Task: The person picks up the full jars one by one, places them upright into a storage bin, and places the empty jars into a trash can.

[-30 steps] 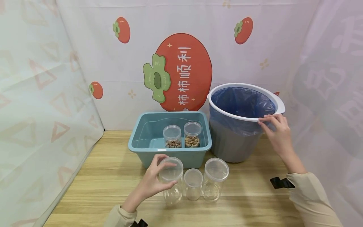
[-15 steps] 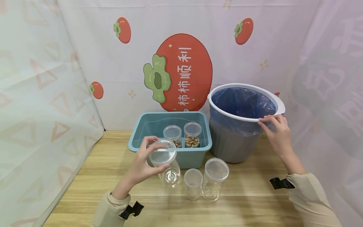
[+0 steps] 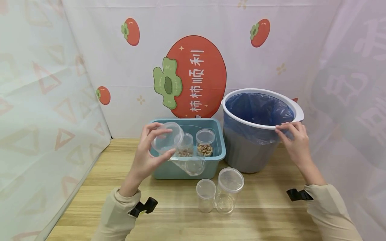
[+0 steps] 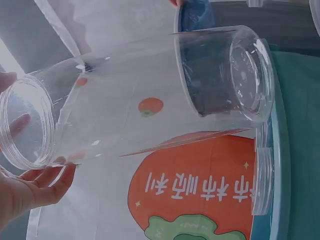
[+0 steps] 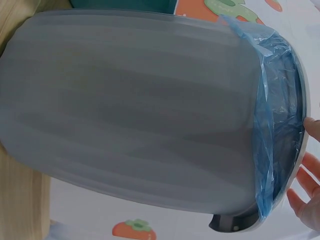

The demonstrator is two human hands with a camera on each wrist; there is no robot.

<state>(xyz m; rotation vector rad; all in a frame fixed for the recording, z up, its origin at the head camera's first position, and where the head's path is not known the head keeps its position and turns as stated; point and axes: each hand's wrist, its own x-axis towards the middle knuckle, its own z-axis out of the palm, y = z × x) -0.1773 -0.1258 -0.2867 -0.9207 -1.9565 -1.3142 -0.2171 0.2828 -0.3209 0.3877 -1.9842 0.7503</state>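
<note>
My left hand (image 3: 146,155) grips a tall clear plastic jar (image 4: 125,105) around its lidded end. The jar is tilted, its base pointing right, in front of and over the near rim of a teal basin (image 3: 169,172). It looks see-through, with no contents visible. Inside the basin stand two lidded jars, one with walnuts (image 3: 205,147) and one with brownish nuts (image 3: 186,147), partly behind the held jar. Over on the right, my right hand (image 3: 297,142) pinches the white rim of a grey trash can (image 3: 247,154) between thumb and fingers.
Two clear lidded jars stand on the wooden table (image 3: 120,187) before the basin: a short jar (image 3: 206,197) and a taller jar (image 3: 228,192). A blue bag (image 5: 280,95) lines the trash can. Printed cloth (image 3: 135,67) hangs behind and at both sides.
The left hand has lifted the tall jar from the table, raised it to the basin and tipped it over. The right hand stays on the trash can's rim.
</note>
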